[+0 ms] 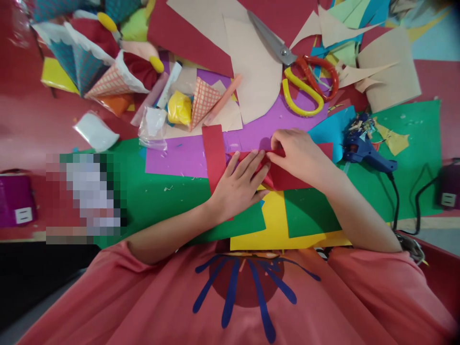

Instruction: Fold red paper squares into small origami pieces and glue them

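Note:
A piece of red paper (pixel 298 167) lies partly folded in front of me, over purple, green and yellow sheets. My left hand (pixel 244 177) rests flat on its left part, fingers stretched out and slightly apart. At its upper edge my right hand (pixel 298 155) has thumb and forefinger bent together, pinching the red paper near the fold. A narrow red paper strip (pixel 212 148) runs beside my left fingers, over the purple sheet (pixel 172 155). The part of the fold under my left hand is hidden.
Scissors with red and yellow handles (pixel 287 57) lie open beyond my hands. A blue glue gun (pixel 370 153) with a black cord rests at right on the green sheet (pixel 420 129). Paper cones (pixel 86 62), a white marker (pixel 170 84) and cream paper offcuts (pixel 390 67) spread across the back.

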{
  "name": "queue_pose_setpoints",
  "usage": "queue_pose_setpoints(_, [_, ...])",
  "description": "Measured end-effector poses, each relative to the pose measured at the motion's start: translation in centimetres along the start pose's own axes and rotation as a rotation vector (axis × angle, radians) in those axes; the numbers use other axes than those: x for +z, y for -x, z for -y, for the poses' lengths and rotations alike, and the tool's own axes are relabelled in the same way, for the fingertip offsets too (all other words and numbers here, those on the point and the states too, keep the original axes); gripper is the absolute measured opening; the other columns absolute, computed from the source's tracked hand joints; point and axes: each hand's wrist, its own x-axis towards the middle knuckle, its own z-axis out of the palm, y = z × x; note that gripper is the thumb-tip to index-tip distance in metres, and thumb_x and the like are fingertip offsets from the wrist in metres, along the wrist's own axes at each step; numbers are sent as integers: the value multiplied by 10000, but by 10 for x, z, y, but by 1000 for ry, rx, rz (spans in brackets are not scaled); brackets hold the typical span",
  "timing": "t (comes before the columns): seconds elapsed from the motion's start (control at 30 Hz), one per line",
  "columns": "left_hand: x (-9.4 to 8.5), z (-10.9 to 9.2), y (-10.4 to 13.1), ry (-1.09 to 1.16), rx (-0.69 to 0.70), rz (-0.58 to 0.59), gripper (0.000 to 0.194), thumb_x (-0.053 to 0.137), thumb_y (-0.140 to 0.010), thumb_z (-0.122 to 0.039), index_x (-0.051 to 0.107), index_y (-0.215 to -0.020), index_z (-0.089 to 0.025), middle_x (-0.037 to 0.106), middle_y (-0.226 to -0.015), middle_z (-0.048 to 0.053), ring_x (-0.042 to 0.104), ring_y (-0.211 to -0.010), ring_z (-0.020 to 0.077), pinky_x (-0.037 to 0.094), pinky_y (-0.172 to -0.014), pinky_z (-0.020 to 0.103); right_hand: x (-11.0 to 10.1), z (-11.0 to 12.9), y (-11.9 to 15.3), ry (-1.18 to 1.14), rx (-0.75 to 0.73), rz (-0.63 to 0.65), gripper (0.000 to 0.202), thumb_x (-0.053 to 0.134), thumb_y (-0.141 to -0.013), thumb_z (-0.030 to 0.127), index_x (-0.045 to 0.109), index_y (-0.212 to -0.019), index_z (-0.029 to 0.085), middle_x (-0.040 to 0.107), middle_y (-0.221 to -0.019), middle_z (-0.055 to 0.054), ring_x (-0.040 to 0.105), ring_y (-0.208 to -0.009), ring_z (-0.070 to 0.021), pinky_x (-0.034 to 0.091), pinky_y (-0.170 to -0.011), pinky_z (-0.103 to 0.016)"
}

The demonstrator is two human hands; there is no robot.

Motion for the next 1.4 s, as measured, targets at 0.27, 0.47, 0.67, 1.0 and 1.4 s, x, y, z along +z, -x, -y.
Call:
queue_pose_setpoints(0.27, [-1,12,1,210,-66,-143,545,429,-935,-531,437,-1402,-251,431,-1489,128,373,-1402,300,198,-1191,553,-14,-5,-1,-382,-26,43,96,607,-828,209,627,-742,171,629,-709,-14,502,-653,-132,343,-639,-288])
queue_pose_setpoints(0.47, [-9,32,-8,946,-302,-453,717,569,-841,-589,257,-1451,-378,304,-1552,76,386,-1405,275,415,-1107,450,-16,0,10,-739,-17,-85,123,616,-816,219,583,-713,160,577,-670,14,470,-628,-100,360,-621,-266])
queue_pose_setpoints(0.67, [-6,39,-15,1437,-543,-148,531,681,-791,-484,486,-1219,-238,658,-878,5,672,-783,140,569,-695,252,13,12,17,-959,6,-42,176,614,-809,281,543,-697,165,534,-655,25,445,-596,-86,354,-572,-250])
queue_pose_setpoints(1.0, [-9,36,-17,1341,-650,-184,382,694,-761,-308,531,-1087,-196,635,-855,0,634,-708,118,530,-610,223,28,9,17,-1019,-38,2,205,604,-814,317,512,-695,178,466,-630,42,373,-566,-74,319,-540,-238])
queue_pose_setpoints(1.4, [-9,36,-18,1269,-666,-207,324,661,-759,-260,529,-1048,-192,632,-808,-23,638,-669,116,532,-595,234,21,2,15,-1038,-51,42,139,512,-810,249,568,-716,163,539,-665,17,444,-611,-88,352,-575,-232])
